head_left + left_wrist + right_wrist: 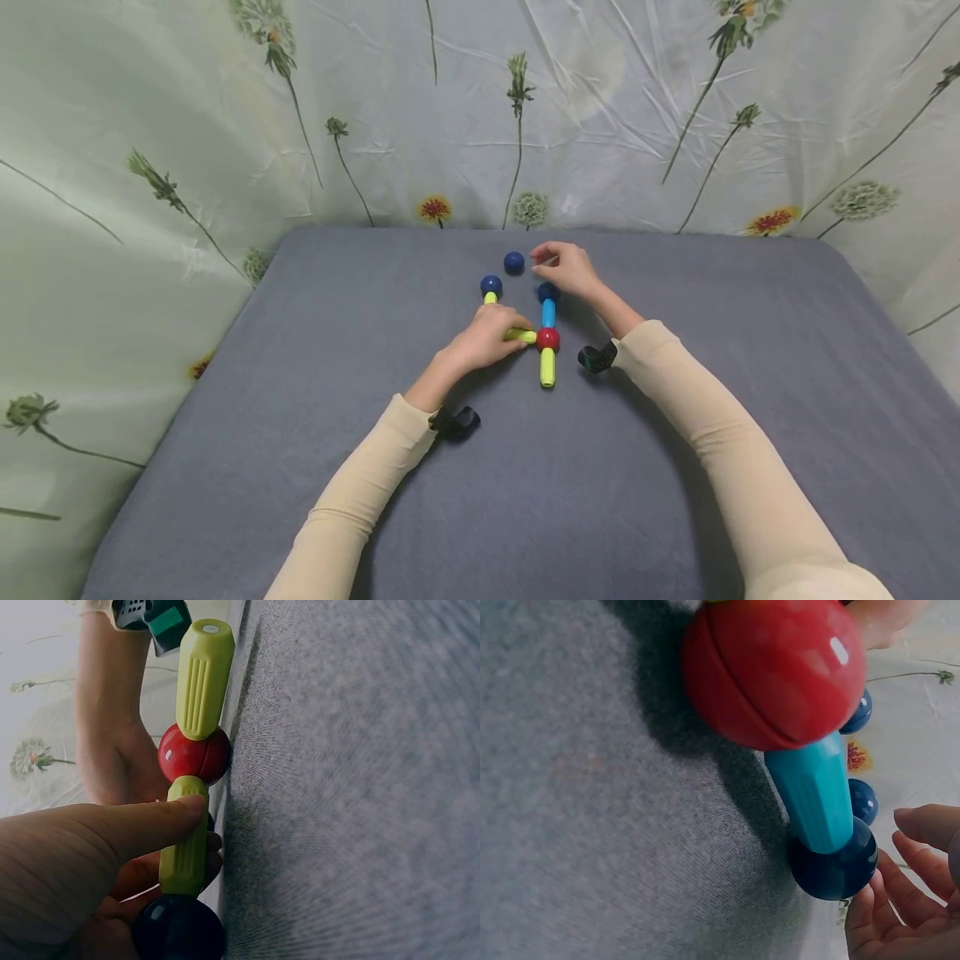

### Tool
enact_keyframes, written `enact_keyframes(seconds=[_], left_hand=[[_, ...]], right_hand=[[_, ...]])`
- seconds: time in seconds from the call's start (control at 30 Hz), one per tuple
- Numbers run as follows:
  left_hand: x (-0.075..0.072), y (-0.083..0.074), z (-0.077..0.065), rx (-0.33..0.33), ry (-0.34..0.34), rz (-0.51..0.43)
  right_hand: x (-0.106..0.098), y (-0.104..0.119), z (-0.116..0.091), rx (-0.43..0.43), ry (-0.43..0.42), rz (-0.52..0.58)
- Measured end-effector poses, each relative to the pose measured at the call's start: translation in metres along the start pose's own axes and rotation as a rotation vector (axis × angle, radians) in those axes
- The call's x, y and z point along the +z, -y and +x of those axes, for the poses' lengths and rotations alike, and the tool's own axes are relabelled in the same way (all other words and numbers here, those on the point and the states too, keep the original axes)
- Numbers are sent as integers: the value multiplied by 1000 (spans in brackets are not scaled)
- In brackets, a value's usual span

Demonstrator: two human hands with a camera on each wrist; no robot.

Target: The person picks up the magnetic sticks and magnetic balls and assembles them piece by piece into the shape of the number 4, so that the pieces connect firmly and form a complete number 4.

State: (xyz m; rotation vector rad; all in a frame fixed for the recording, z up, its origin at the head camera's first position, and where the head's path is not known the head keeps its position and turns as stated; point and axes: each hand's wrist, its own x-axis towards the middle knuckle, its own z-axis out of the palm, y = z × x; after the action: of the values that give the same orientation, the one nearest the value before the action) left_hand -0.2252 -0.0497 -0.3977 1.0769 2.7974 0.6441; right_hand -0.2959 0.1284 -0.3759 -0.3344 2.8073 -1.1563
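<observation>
My left hand (491, 337) pinches a yellow-green rod (184, 859) between thumb and fingers. One end of this rod meets a red ball (548, 339); a dark blue ball (180, 930) is at its other end. From the red ball, a second yellow-green rod (547, 367) points toward me and a light blue rod (814, 795) points away. The light blue rod ends in another dark blue ball (834, 861). My right hand (568, 268) is just beyond that ball, fingers loosely curved and holding nothing, fingertips right by the ball in the right wrist view.
A loose dark blue ball (513, 263) lies near the table's far edge. Left of it, a dark blue ball (491, 286) joins a yellow-green rod (491, 297) partly hidden by my left hand. A flower-printed cloth (450, 108) hangs behind the grey table (337, 333).
</observation>
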Motion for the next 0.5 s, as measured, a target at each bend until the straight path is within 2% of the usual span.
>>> enact_keyframes(seconds=[0.27, 0.5], left_hand=[[0, 2, 0, 24, -10, 3], [1, 2, 0, 33, -18, 6]], right_hand=[[4, 3, 12, -31, 65, -61], [9, 2, 22, -130, 207, -187]])
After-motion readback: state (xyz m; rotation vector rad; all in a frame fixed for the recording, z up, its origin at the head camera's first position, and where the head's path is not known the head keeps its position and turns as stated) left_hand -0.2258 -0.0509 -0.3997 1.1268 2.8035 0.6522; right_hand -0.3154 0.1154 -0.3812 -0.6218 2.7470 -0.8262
